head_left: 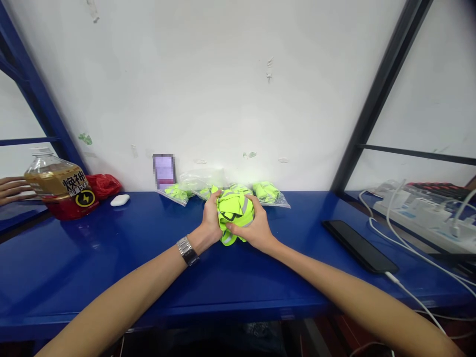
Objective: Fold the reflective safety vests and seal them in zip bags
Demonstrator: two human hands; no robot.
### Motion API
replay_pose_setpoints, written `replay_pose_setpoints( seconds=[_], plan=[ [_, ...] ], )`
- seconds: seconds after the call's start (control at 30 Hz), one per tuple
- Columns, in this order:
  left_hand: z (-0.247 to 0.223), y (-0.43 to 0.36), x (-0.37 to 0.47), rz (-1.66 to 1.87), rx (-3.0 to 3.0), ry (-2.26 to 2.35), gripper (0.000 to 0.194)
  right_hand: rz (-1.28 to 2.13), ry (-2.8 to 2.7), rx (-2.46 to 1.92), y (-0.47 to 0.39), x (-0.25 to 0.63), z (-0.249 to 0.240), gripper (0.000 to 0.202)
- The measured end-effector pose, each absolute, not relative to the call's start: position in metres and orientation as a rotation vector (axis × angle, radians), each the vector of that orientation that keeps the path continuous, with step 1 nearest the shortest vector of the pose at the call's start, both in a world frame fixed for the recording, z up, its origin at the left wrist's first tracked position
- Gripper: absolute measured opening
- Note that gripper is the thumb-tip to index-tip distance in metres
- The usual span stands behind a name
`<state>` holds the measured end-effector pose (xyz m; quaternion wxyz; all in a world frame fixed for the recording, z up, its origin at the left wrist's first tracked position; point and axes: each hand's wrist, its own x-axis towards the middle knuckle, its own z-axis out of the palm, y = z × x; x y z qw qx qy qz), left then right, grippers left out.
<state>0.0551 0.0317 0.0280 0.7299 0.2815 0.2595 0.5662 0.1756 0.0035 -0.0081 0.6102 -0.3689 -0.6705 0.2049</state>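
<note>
Between both hands is a bunched neon-yellow reflective vest (235, 206) with grey stripes, held just above the blue table. My left hand (211, 218), with a metal-band watch (188, 250) on its wrist, grips the bundle from the left. On the right side, my right hand (258, 228) presses it with the thumb across the front. Behind the bundle, several clear bags with the same neon fabric lie along the wall, one of them the right-hand bag (267, 193). The bundle and hands hide part of them.
A large drink bottle (61, 186), a red plastic bag (104, 185) and a white earphone case (120, 200) stand left. Another person's hand (15, 190) shows at the far left. A phone (359, 245) on a charging cable and power strips (424, 210) are at right.
</note>
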Motion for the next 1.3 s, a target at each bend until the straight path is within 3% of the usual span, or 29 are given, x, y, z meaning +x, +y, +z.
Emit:
replay_pose_setpoints(
  seconds=[0.27, 0.57, 0.77, 0.93, 1.1, 1.23, 1.3],
  plan=[
    [0.013, 0.035, 0.053, 1.242, 0.941, 0.562, 0.037, 0.421, -1.544, -0.884, -0.005, 0.173, -0.005, 0.073],
    [0.014, 0.032, 0.053, 1.618, 1.081, 0.701, 0.025, 0.409, -1.518, -0.848, -0.004, 0.174, 0.000, 0.068],
    [0.023, 0.043, 0.035, 1.745, 1.543, 0.812, 0.056, 0.430, -1.510, -0.863, 0.000, 0.175, -0.002, 0.072],
    [0.023, 0.059, 0.027, 1.742, 1.608, 0.861, 0.029, 0.447, -1.511, -0.861, 0.004, 0.177, -0.002, 0.069],
    [0.022, 0.062, 0.018, 1.620, 1.521, 0.761, 0.044, 0.415, -1.506, -0.948, 0.012, 0.188, -0.001, 0.066],
    [0.038, 0.045, 0.004, 1.642, 2.348, 0.835, 0.061, 0.368, -1.555, -1.037, 0.012, 0.196, 0.004, 0.065],
    [0.048, 0.037, 0.000, 1.410, 2.821, 0.758, 0.057, 0.320, -1.642, -1.057, 0.008, 0.197, 0.006, 0.067]
  ],
)
